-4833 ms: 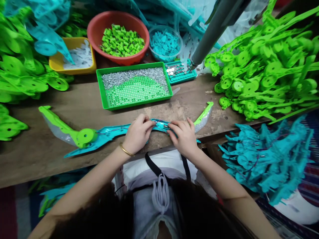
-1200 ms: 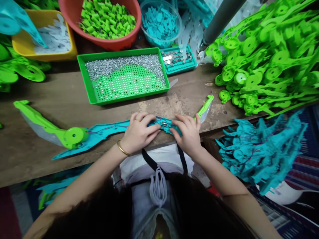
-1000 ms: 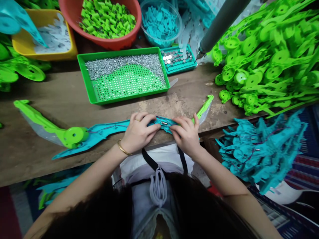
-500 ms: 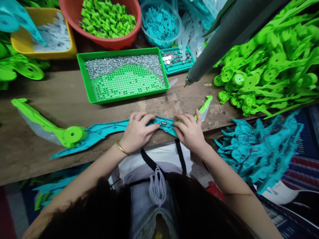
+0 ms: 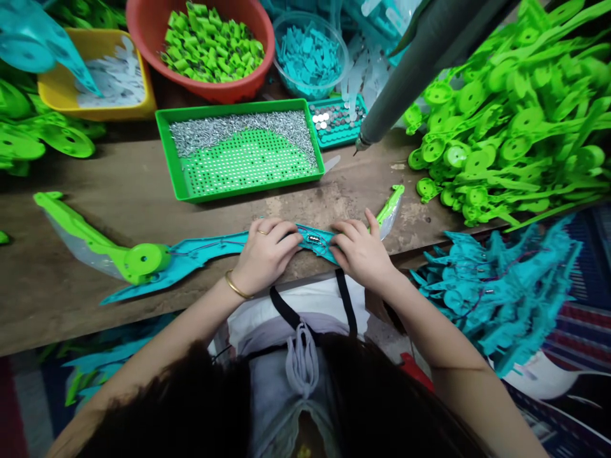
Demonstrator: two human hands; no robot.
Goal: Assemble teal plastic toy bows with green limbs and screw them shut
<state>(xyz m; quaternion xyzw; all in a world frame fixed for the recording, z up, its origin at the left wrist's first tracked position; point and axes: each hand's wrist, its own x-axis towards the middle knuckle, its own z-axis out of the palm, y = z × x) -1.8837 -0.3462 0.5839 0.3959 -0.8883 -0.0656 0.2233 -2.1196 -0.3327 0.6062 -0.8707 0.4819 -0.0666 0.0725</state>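
A long blue plastic part (image 5: 203,249) lies across the wooden table's front, with thin dark wires and a small metallic piece (image 5: 314,239) in its middle. At its left end is a green arm with a round hub (image 5: 146,259); a smaller green piece (image 5: 392,205) with a clear blade sticks out at the right. My left hand (image 5: 270,251), a gold bangle at its wrist, is closed on the blue part left of the metallic piece. My right hand (image 5: 361,253) grips the part's right section, fingers curled, index finger raised. The fingers cover some of the part.
Behind lie a green tray of screws (image 5: 248,191), a teal tray of small discs (image 5: 341,137), a red bowl (image 5: 238,92), a yellow bin (image 5: 109,113) and a clear tub (image 5: 310,89). A dark screwdriver (image 5: 389,108) hangs above. Green parts (image 5: 515,149) and blue parts (image 5: 501,286) pile up at right.
The view has shifted slightly, so the trays and bowls appear a little lower and further right. Both hands stay on the blue part, with small finger movements only.
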